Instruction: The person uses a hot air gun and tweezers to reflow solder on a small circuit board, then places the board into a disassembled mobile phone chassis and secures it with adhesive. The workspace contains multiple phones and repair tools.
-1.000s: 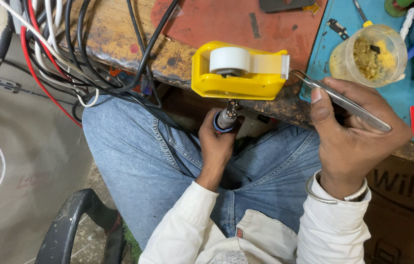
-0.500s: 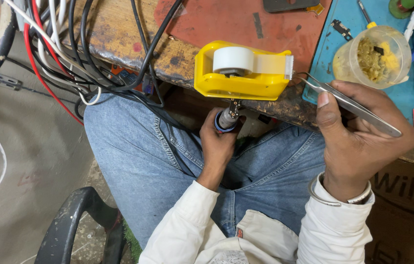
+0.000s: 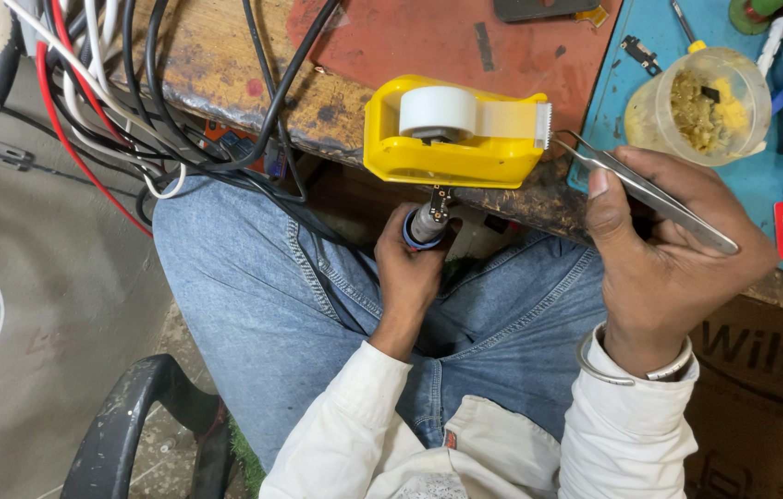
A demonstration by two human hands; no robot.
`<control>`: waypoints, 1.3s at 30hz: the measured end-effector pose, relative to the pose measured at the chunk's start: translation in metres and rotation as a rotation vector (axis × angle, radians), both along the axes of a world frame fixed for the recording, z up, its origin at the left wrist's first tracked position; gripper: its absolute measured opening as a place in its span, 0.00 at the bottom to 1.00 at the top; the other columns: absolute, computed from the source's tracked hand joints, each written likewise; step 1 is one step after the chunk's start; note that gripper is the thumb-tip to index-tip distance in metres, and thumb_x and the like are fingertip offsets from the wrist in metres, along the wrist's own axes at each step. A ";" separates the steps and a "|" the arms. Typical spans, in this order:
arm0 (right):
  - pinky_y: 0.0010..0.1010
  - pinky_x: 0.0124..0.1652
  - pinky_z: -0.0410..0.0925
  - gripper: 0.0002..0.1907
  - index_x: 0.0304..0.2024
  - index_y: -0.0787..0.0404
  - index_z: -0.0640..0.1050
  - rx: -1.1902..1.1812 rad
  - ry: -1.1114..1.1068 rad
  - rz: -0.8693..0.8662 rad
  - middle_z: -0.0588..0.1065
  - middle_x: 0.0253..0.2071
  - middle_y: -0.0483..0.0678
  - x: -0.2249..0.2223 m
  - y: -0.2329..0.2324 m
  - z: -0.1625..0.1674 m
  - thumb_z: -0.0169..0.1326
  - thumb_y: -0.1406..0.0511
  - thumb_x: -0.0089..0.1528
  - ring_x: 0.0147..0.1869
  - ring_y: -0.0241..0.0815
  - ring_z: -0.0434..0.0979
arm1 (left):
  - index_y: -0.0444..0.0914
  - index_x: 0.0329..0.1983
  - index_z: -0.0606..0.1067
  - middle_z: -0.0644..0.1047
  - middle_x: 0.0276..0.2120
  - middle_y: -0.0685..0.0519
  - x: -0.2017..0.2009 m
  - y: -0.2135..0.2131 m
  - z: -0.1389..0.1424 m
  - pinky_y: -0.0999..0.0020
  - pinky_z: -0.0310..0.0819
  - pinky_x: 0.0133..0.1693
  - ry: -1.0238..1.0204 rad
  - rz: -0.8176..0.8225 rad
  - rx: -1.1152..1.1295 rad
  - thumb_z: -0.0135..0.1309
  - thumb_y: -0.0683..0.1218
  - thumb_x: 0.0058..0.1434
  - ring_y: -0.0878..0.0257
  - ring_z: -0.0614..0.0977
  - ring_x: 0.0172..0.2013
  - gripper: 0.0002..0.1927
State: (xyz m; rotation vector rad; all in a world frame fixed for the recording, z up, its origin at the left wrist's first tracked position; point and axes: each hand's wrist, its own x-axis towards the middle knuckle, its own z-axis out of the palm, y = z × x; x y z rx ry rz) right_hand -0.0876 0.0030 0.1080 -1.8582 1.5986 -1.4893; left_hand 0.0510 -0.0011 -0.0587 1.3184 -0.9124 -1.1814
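Left hand (image 3: 410, 273) is closed around a small cylindrical part (image 3: 427, 222), grey metal with a blue band, held upright just below the dispenser (image 3: 452, 134); a tiny dark piece sits on its top end, too small to identify. The grip low on the body leaves that end exposed, probably for access. Right hand (image 3: 664, 245) pinches steel tweezers (image 3: 646, 194), fingers narrow along the shaft, tips pointing at the dispenser's serrated cutter, just beside it; whether the tips are shut cannot be told. The dispenser is glossy yellow plastic carrying a white tape roll, standing at the edge of the worn wooden bench (image 3: 216, 79), within reach of both hands. Behind the dispenser lies a red mat (image 3: 428, 42); right of it, a blue mat (image 3: 613, 102) bears a clear cup (image 3: 698, 106) of yellowish scraps. Left of the dispenser, black, white and red cables (image 3: 114, 102) hang over the bench edge.
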 end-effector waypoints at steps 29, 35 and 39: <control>0.22 0.44 0.77 0.15 0.51 0.72 0.79 -0.027 0.026 0.005 0.80 0.42 0.56 -0.003 -0.001 -0.006 0.67 0.65 0.72 0.43 0.39 0.84 | 0.34 0.41 0.76 0.79 0.35 0.53 0.000 0.000 -0.003 0.71 0.75 0.42 -0.021 0.029 -0.049 0.66 0.40 0.56 0.66 0.81 0.37 0.12; 0.24 0.48 0.78 0.15 0.51 0.74 0.79 -0.034 0.021 0.012 0.80 0.46 0.58 -0.008 0.001 -0.013 0.68 0.66 0.74 0.47 0.41 0.84 | 0.34 0.41 0.76 0.79 0.35 0.53 -0.001 -0.001 -0.002 0.71 0.75 0.42 -0.003 0.022 -0.029 0.66 0.41 0.57 0.66 0.81 0.37 0.12; 0.24 0.46 0.78 0.13 0.51 0.73 0.78 -0.019 -0.003 0.023 0.79 0.45 0.58 -0.013 0.004 -0.016 0.67 0.68 0.73 0.45 0.41 0.84 | 0.34 0.41 0.76 0.78 0.36 0.52 0.001 -0.002 -0.003 0.71 0.74 0.43 -0.015 0.026 -0.035 0.65 0.41 0.57 0.65 0.81 0.38 0.12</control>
